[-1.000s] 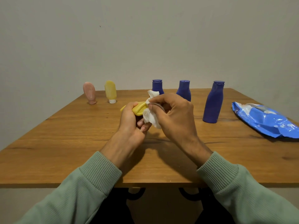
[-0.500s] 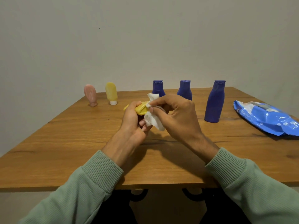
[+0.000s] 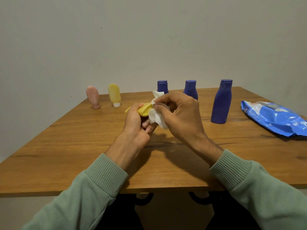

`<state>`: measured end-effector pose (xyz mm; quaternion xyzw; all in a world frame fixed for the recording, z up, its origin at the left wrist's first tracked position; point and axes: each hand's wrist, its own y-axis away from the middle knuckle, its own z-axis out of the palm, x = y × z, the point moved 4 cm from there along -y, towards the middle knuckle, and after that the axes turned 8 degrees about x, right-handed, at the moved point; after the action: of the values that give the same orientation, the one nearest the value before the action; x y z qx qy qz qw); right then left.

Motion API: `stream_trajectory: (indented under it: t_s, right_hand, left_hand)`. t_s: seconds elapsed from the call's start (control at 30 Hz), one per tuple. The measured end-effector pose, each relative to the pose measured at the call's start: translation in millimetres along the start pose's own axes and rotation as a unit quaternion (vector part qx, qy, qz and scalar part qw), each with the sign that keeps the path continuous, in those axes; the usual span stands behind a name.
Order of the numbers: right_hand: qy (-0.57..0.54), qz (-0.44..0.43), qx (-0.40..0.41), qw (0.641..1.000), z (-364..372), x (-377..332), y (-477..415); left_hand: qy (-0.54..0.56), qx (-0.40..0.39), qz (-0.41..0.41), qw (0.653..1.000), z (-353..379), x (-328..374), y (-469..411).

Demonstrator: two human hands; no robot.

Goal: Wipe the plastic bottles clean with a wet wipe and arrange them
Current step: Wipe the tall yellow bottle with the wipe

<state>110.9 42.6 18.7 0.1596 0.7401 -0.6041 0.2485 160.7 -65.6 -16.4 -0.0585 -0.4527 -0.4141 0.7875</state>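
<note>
Above the table (image 3: 66, 146) our left hand (image 3: 134, 123) grips a yellow bottle (image 3: 143, 110) while our right hand (image 3: 179, 113) pinches the wipe (image 3: 156, 116) against it; five bottles stand behind, cleanliness unclear.

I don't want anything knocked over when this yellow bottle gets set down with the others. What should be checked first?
1. Grip of the left hand on the yellow bottle in hand: ok.
2. The right hand pinches the wipe against that bottle: ok.
3. Bottle wiped all round: cannot tell.
4. The pink bottle, standing yellow bottle and blue bottles are upright: ok.
5. Bare table right of the standing yellow bottle: ok.
</note>
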Motion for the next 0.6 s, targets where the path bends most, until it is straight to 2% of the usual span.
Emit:
stream_trajectory:
  t_s: [0.23, 0.37, 0.43, 0.53, 0.6]
  right_hand:
    - [-0.005, 0.047, 0.028, 0.998, -13.1, 9.6, -13.1]
    - [-0.036, 0.100, 0.024, 0.994, -28.6, 16.7, -25.4]
    - [-0.050, 0.109, 0.025, 0.992, -34.4, 17.2, -28.8]
    - [-0.058, 0.108, 0.013, 0.992, -39.0, 13.4, -32.4]
    - [-0.059, 0.108, 0.004, 0.992, -42.4, 10.3, -35.4]
  left_hand:
    - [-0.016, -0.018, 0.018, 1.000, 2.0, 1.9, 3.7]
    - [-0.096, -0.040, 0.078, 0.992, 7.1, 10.0, 9.1]
    - [-0.150, -0.078, 0.076, 0.983, 9.5, 13.6, 10.5]
    - [-0.259, -0.129, 0.111, 0.951, 9.8, 18.4, 9.6]
    - [-0.360, -0.133, 0.184, 0.905, 8.6, 24.6, 8.5]
